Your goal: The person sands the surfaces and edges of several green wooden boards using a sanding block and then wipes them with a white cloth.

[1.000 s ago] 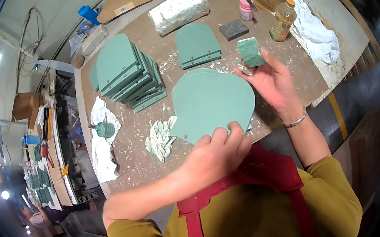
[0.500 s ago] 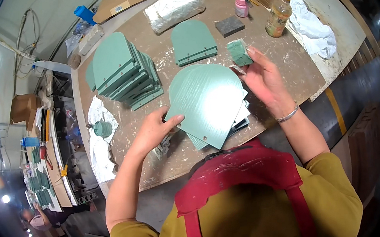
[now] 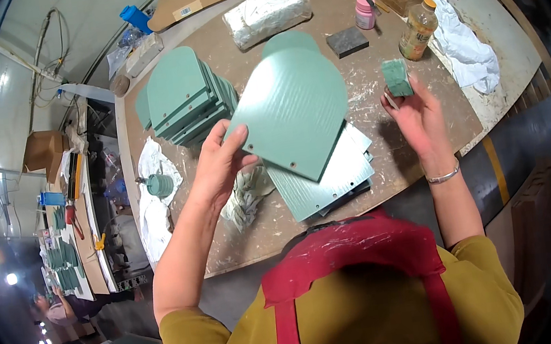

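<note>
My left hand (image 3: 217, 165) grips a green, round-topped panel (image 3: 298, 105) by its lower left corner, thumb on top. The panel is lifted and tilted, with small holes along its straight edge. Beneath it lies a stack of similar panels (image 3: 331, 182) near the table's front edge. My right hand (image 3: 423, 121), to the right and apart from the panel, holds a small green sanding block (image 3: 397, 78) between thumb and fingers. A taller panel stack (image 3: 177, 81) stands at the left. Behind the lifted panel, other panels (image 3: 289, 41) are mostly hidden. A crumpled cloth (image 3: 248, 202) lies by my left wrist.
At the back of the table (image 3: 396, 158) lie a white wrapped bundle (image 3: 268, 15) and a dark grey block (image 3: 347, 43). A pink bottle (image 3: 365, 13) and a drink bottle (image 3: 417, 32) stand back right. Left, a green round object (image 3: 159, 184) rests on white cloth (image 3: 154, 226).
My left hand has raised the panel up and away from the stack, uncovering the panels below. My right hand has drawn off to the right with the sanding block.
</note>
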Motion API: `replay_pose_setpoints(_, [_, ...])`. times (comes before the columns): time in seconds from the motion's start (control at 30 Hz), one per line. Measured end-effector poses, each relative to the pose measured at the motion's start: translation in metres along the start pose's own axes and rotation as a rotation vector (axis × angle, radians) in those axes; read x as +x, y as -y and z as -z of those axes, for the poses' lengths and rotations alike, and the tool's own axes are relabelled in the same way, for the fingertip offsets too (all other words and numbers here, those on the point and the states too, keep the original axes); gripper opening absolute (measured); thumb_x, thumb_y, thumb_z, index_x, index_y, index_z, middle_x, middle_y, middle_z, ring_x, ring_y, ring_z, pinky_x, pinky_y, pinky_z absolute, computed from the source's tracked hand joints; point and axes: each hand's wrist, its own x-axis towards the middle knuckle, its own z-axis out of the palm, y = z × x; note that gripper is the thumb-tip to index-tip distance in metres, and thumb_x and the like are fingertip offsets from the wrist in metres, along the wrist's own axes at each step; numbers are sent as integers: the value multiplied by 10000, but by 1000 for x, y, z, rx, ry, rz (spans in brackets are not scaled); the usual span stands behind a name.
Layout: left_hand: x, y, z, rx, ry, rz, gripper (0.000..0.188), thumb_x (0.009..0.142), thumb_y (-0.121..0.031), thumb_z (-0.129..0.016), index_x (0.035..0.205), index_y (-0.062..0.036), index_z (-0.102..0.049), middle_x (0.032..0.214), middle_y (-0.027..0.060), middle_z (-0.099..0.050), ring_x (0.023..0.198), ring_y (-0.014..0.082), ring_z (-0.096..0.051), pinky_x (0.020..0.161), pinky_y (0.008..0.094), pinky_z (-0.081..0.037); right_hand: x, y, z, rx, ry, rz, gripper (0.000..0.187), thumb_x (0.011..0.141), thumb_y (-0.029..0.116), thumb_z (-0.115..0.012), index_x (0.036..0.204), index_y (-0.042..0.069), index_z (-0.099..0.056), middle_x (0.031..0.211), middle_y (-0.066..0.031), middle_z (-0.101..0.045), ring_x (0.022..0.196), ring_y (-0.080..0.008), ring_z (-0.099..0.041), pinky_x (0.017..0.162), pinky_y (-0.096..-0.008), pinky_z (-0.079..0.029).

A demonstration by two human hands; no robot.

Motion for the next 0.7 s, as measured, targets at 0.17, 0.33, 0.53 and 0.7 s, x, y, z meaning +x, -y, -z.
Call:
replay_pose_setpoints(0.17, [31, -8, -12, -63, -101, -92, 221, 979, -257, -659, 1065, -82, -554, 1010, 23, -623, 869, 96, -631, 736, 248, -573, -4, 9, 18, 23, -47, -6, 172, 970, 177, -639, 1116, 100, -592, 1143, -68, -607, 1059, -221, -563, 974, -431, -462])
replay_pose_setpoints(0.33, [103, -31, -26, -131, -155, -169, 294, 1004, -198, -596, 1177, 22, -507, 1072, 104, -594, 899, 157, -636, 759, 267, -591, -10, 12, 30, 31, -98, -13, 179, 966, 178, -647, 1118, 101, -596, 1130, -69, -619, 1044, -215, -573, 941, -413, -492])
replay_pose_setpoints(0.53, [204, -10, -23, -143, -142, -4, 223, 988, -112, -599, 1122, 43, -512, 1019, 112, -594, 857, 203, -662, 732, 275, -643, -26, 10, 37, 43, -153, 16, 204, 998, 193, -596, 1172, 88, -578, 1134, -76, -623, 1038, -214, -577, 925, -398, -494])
replay_pose_setpoints(0.7, [236, 37, -6, -243, -161, 81, 271, 979, -150, -614, 1163, 28, -527, 1074, 114, -602, 961, 255, -656, 782, 345, -630, -43, 9, 53, 33, -168, 25, 225, 1011, 180, -563, 1211, 78, -560, 1154, -92, -629, 1016, -220, -597, 918, -392, -498])
